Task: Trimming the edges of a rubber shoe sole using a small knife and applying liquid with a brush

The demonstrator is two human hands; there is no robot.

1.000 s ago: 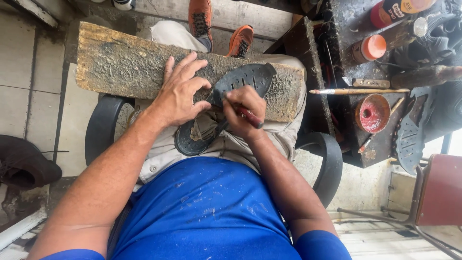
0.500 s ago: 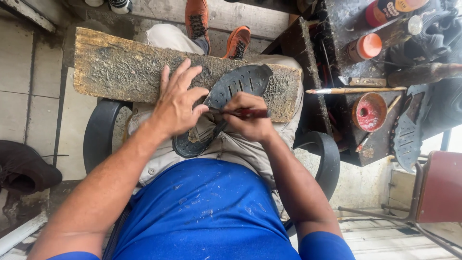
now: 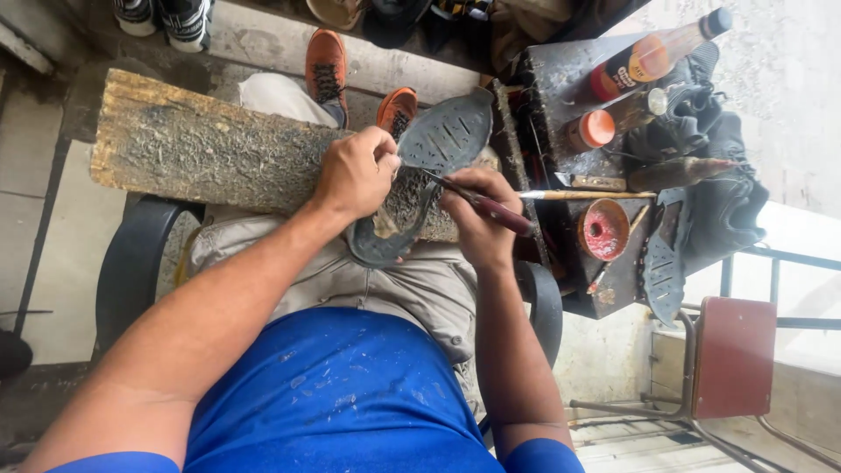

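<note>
A worn wooden board (image 3: 201,149) lies across my lap. On its right end rests a dark rubber shoe sole (image 3: 451,131), tread side up. My left hand (image 3: 355,171) grips the sole's edge near its middle, fingers curled over it. My right hand (image 3: 477,219) holds a red-handled knife (image 3: 486,208), its blade pointing left onto the sole beside my left fingers. The sole's near end (image 3: 377,250) hangs over the board's front edge, above my knees.
A dark workbench (image 3: 604,166) stands at the right with a bottle (image 3: 653,52), an orange-capped jar (image 3: 589,130), a red glue tin (image 3: 603,229), a brush and black shoes. Another sole (image 3: 663,276) hangs off its edge. A red stool (image 3: 731,355) sits lower right. Shoes line the far ledge.
My left hand went from lying flat on the sole to gripping its edge. The sole has shifted right and up on the board, and my right hand followed with the knife.
</note>
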